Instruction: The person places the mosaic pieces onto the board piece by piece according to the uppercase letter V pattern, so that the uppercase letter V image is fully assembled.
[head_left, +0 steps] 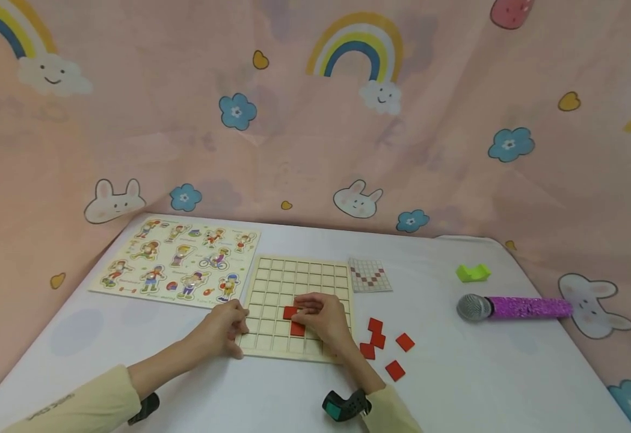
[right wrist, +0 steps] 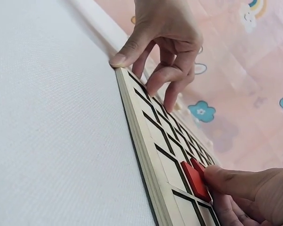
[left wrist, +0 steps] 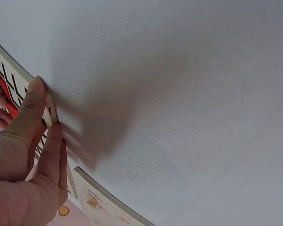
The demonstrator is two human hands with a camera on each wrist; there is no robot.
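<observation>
A pale wooden grid board [head_left: 301,276] lies on the table. My left hand [head_left: 219,328] grips its near left corner, thumb and fingers on its edges. Two red square tiles are on the board near its middle; the nearer red tile [right wrist: 194,181] sits over the grid cells. My right hand [head_left: 323,319] is over the board, thumb and fingertips pinching the farther red tile [head_left: 290,313], partly hidden by the fingers. Several loose red tiles [head_left: 395,370] lie right of the board. Behind them is a small pattern card [head_left: 370,282] with a V of red squares.
A puzzle board with pictures of children [head_left: 166,249] lies at the left, close against the grid board. On the right are a purple glittery microphone [head_left: 529,307] and a lime-green curved piece [head_left: 473,273]. A pink patterned cloth [head_left: 293,150] hangs behind the white table [head_left: 488,385].
</observation>
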